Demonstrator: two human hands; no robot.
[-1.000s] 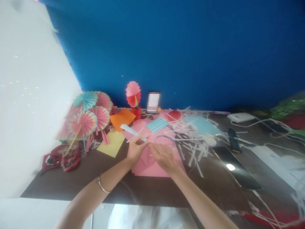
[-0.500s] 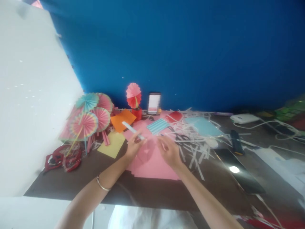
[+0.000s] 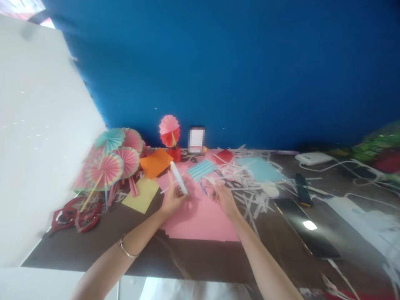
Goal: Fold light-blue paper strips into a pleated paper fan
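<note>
My left hand holds a narrow folded strip, white and pale blue, upright and tilted over the pink paper. To its right, my right hand has its fingers closed by a thin, curved blue-and-white strip; the grip itself is blurred. Just beyond both hands lies a pleated light-blue paper. An orange sheet and a yellow sheet are left of my left hand.
Paper fans and red glasses-like items stand at the left. White paper scraps, a light-blue sheet, a dark phone and white cables are at the right.
The folded strip in my left hand has turned more upright. A curved blue-and-white strip now shows at my right hand. The whole view has shifted slightly.
</note>
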